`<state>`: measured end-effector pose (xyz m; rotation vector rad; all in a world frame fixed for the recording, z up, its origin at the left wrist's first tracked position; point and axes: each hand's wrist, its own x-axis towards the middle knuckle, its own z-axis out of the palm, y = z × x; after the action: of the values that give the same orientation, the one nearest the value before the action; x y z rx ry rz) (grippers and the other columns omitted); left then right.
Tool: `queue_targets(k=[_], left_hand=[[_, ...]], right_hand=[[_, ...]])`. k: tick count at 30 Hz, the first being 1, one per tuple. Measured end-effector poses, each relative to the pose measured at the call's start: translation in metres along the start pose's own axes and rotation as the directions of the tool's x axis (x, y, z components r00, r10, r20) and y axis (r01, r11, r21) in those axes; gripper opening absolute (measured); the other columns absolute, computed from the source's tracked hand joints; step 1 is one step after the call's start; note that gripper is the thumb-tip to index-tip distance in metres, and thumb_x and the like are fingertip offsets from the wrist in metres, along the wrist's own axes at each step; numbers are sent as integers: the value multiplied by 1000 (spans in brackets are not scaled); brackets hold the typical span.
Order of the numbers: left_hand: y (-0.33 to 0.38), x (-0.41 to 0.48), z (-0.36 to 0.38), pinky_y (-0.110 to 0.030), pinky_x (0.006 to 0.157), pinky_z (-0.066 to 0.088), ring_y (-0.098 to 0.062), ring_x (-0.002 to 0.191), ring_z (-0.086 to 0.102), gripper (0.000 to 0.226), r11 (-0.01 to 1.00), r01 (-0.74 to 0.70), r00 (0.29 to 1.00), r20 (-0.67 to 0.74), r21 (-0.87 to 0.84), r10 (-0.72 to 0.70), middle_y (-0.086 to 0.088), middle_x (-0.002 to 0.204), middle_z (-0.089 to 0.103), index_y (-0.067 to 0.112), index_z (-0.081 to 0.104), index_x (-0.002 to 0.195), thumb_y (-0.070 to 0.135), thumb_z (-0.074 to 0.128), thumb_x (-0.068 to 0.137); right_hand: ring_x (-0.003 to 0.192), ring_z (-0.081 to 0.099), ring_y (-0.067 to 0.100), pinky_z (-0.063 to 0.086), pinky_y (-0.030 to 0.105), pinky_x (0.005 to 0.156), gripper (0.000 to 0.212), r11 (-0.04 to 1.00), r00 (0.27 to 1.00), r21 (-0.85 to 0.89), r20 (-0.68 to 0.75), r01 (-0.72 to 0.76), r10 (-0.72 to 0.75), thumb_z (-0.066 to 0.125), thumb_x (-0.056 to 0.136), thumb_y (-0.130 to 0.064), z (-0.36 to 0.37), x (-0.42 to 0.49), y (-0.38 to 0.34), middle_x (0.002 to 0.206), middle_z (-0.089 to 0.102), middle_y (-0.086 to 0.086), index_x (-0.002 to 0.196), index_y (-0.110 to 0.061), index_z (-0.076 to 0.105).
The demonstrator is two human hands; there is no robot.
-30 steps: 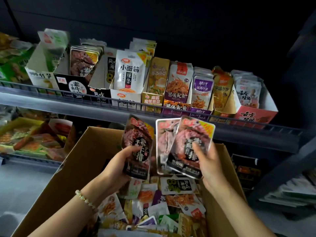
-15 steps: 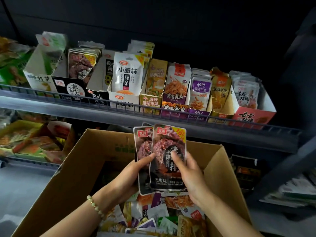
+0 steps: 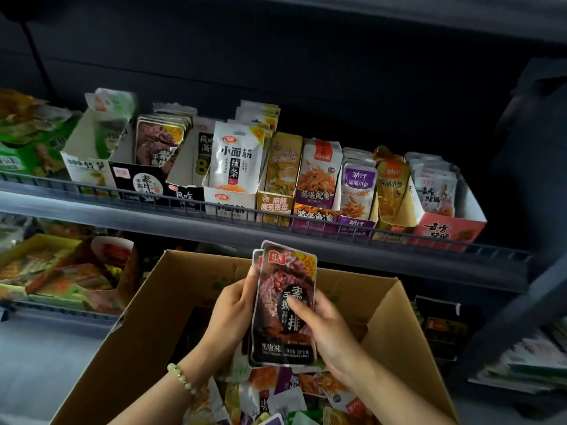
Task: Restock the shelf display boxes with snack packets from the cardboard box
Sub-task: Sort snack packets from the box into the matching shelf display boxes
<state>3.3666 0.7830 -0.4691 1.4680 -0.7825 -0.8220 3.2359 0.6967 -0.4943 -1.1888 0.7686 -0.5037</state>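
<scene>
Both hands held a small stack of dark brown snack packets upright above the open box, just below the front rail of the shelf. The left hand gripped the stack's left edge, with its fingers curled round behind. The right hand clasped the lower right side, one fingertip pressed on the face of the front packet. The edges of other packets showed behind the front one at the upper left.

Under the hands, the box held loose packets of mixed colours, heaped without order. On the shelf, display boxes stood side by side behind the wire rail, each with packets standing upright in it. The black display box, near the left end of that row, held packets with the same dark brown look as the stack. It was up and to the left, well apart from the hands.

A pale green bead bracelet sat on the left wrist. At the left, a lower shelf carried orange and green packets.
</scene>
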Motion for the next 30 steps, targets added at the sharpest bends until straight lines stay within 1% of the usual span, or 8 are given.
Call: queue_targets(k=[3, 6, 10, 14, 18, 24, 27, 30], left_hand=[[7, -1, -3, -11, 68, 52, -5, 88, 71, 59, 999, -3, 999, 50, -43, 5, 3, 90, 76, 19, 70, 101, 53, 24, 90], [15, -4, -10, -17, 76, 54, -4, 99, 68, 38, 1000, -4, 982, 187, -24, 9, 5, 110, 70, 28, 52, 124, 40, 55, 88], [38, 4, -41, -31, 71, 60, -6, 98, 68, 51, 986, -105, 976, 205, 128, 77, 5, 112, 67, 34, 43, 124, 14, 69, 85], [65, 18, -81, -29, 45, 55, -13, 91, 71, 48, 965, -152, 979, 164, 212, 118, 4, 112, 66, 33, 50, 119, 20, 75, 80], [93, 32, -118, -31, 50, 57, -14, 90, 71, 48, 930, -224, 960, 229, 292, 159, 5, 110, 69, 31, 51, 120, 24, 75, 79], [125, 53, -163, -17, 42, 48, -8, 56, 67, 24, 926, -279, 955, 175, 254, 240, -1, 79, 74, 12, 61, 101, 31, 64, 86], [130, 63, -183, -12, 47, 45, -2, 53, 63, 18, 896, -302, 949, 187, 326, 252, 5, 62, 70, 11, 64, 81, 29, 63, 86], [134, 77, -207, -11, 51, 46, -2, 55, 64, 9, 915, -346, 935, 158, 209, 318, 4, 62, 70, 8, 69, 79, 17, 67, 82]], right_hand=[[98, 69, 20, 55, 40, 87, 55, 997, 998, 65, -49, 46, -43, 73, 69, -32, 9, 5, -12, 109, 72, 2, 120, -21, 57], [97, 69, 18, 56, 36, 82, 52, 991, 985, 23, -119, 130, -127, 74, 75, -31, 21, 13, -28, 110, 71, 1, 122, -20, 54], [117, 59, 21, 45, 48, 102, 104, 984, 981, -12, -79, 177, -178, 87, 47, -53, 47, 22, -55, 129, 61, 2, 137, -23, 42], [113, 57, 18, 48, 36, 94, 92, 933, 953, -197, 50, 301, -297, 81, 54, -40, 56, 39, -120, 125, 58, 2, 135, -30, 40], [101, 65, 20, 52, 26, 80, 50, 888, 945, -344, 222, 305, -239, 78, 67, -21, 71, 59, -185, 105, 69, 3, 114, -19, 60], [86, 68, 26, 58, 37, 81, 51, 951, 944, -207, 288, 228, -164, 73, 61, -12, 111, 99, -224, 104, 69, 19, 111, -4, 63], [91, 67, 25, 55, 37, 86, 49, 919, 936, -320, 330, 232, -121, 73, 64, -14, 135, 114, -235, 110, 69, 19, 111, -5, 63], [80, 70, 17, 58, 27, 75, 35, 881, 900, -430, 435, 198, 10, 70, 69, -17, 153, 129, -252, 97, 73, 10, 103, -11, 65]])
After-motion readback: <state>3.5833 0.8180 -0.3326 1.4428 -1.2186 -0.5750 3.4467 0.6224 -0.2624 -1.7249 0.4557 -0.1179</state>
